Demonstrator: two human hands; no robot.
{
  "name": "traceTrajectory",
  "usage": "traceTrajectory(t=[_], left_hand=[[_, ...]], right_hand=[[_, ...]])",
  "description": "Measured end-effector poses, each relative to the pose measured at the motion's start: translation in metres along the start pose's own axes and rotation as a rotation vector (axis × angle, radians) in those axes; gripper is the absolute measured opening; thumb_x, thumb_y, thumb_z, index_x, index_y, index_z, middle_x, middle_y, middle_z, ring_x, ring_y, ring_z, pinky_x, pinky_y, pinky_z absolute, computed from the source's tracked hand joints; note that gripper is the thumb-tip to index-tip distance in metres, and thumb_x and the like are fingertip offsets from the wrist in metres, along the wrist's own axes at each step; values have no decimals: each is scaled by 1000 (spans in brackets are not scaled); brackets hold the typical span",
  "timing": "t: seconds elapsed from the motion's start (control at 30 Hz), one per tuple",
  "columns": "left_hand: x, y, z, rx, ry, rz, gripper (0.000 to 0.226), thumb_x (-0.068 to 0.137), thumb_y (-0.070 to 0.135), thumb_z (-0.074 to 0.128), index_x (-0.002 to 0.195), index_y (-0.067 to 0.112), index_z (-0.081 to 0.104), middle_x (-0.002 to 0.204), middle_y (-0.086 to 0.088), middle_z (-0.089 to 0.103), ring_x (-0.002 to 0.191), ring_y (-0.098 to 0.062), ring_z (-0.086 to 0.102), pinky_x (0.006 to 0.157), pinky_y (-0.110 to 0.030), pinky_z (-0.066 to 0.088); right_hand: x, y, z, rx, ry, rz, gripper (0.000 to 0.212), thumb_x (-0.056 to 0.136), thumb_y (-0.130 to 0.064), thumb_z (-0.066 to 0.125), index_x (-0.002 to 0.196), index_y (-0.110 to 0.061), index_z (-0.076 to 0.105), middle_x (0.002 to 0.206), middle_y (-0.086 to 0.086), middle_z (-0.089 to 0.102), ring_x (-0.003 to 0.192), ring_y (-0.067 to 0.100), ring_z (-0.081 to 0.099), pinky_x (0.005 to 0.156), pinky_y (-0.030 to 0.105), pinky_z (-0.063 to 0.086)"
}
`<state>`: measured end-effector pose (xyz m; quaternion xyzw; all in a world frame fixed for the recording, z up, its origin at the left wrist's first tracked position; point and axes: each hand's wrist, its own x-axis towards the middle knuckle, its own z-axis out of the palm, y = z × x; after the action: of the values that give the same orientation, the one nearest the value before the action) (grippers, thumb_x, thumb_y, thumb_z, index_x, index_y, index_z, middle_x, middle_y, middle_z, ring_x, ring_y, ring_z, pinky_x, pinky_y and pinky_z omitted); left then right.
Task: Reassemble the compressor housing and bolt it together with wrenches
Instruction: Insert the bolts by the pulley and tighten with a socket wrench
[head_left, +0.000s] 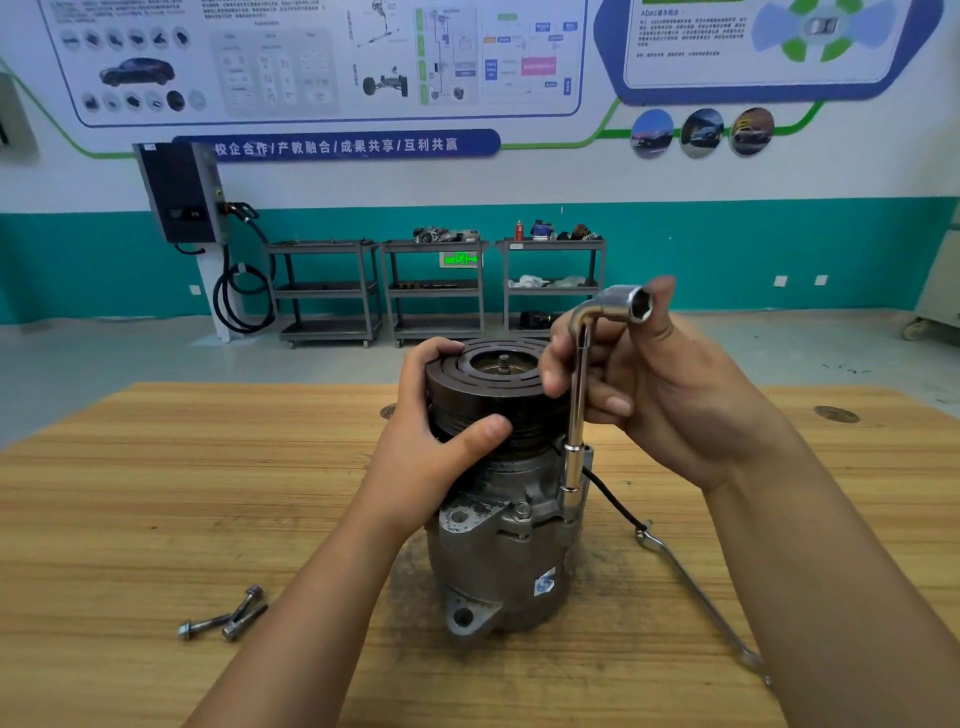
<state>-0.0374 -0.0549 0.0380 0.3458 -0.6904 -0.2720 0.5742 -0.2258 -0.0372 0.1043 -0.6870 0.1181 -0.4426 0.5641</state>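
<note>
A grey metal compressor stands upright on the wooden table, its dark pulley on top. My left hand grips the pulley's left and front rim. My right hand holds a chrome L-shaped socket wrench near its bend. The wrench's long leg stands vertical, and its lower end sits on a bolt at the housing's right side. Its short socket end points toward me.
Three loose bolts lie on the table at front left. A flat spanner lies to the right of the compressor, beside a black cable. Metal carts stand far behind by the wall.
</note>
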Motion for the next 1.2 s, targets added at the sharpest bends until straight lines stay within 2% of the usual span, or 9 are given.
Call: traceTrajectory(t=[0.2, 0.47, 0.6, 0.73, 0.83, 0.9, 0.97, 1.07, 1.2], left_hand=[[0, 0, 0, 1, -4, 1, 64, 60, 54, 67, 115, 40, 38, 103, 37, 58, 99, 7, 60, 78, -11, 46], [0, -1, 0, -3, -2, 4, 65, 59, 53, 68, 115, 39, 39, 103, 34, 60, 99, 4, 61, 80, -13, 47], [0, 0, 1, -8, -3, 5, 66, 60, 53, 69, 116, 38, 39, 104, 33, 60, 102, 3, 60, 82, -13, 47], [0, 0, 0, -9, 2, 8, 64, 60, 52, 69, 115, 39, 39, 105, 32, 60, 102, 2, 61, 81, -12, 47], [0, 0, 0, -7, 1, 5, 64, 60, 52, 69, 115, 40, 39, 107, 32, 59, 103, 2, 61, 82, -13, 47], [0, 0, 0, 1, 4, 8, 64, 61, 53, 69, 116, 41, 39, 107, 32, 59, 103, 3, 60, 83, -13, 47], [0, 0, 1, 4, 3, 7, 63, 61, 52, 70, 115, 41, 39, 108, 32, 59, 102, 3, 60, 83, -13, 46], [1, -1, 0, -2, 5, 8, 64, 61, 52, 70, 116, 40, 39, 107, 31, 60, 101, 3, 61, 84, -15, 47], [1, -1, 1, -19, -1, 15, 65, 60, 49, 71, 117, 36, 40, 107, 28, 60, 101, -1, 61, 86, -20, 48]], right_hand=[[1, -3, 4, -70, -3, 34, 64, 65, -71, 51, 100, -21, 70, 66, -8, 54, 48, 2, 32, 46, 12, 31], [2, -10, 22, -280, 280, -31, 40, 66, -55, 64, 65, -16, 59, 56, -3, 55, 38, 1, 39, 39, 10, 30], [6, -8, 29, -542, 536, -188, 41, 76, -46, 64, 58, -12, 49, 52, -1, 49, 48, 8, 50, 48, 19, 40], [12, -2, 39, -724, 719, -311, 52, 83, -42, 63, 58, 0, 44, 53, 16, 45, 52, 32, 48, 47, 37, 39], [15, -1, 38, -797, 857, -313, 54, 88, -40, 59, 50, -6, 39, 49, 14, 43, 49, 33, 47, 46, 41, 34], [21, -2, 31, -854, 915, -249, 56, 91, -39, 56, 46, -9, 38, 39, 2, 35, 39, 26, 39, 41, 37, 27], [30, -1, 29, -960, 947, -195, 58, 92, -38, 54, 43, -14, 33, 36, -4, 30, 36, 15, 28, 41, 30, 19], [43, 4, 37, -1201, 979, -138, 55, 91, -41, 51, 45, -15, 34, 40, -4, 31, 39, 12, 28, 42, 30, 16], [44, 7, 36, -915, 779, -213, 33, 84, -31, 54, 59, -10, 51, 44, -3, 42, 44, 8, 39, 42, 25, 29]])
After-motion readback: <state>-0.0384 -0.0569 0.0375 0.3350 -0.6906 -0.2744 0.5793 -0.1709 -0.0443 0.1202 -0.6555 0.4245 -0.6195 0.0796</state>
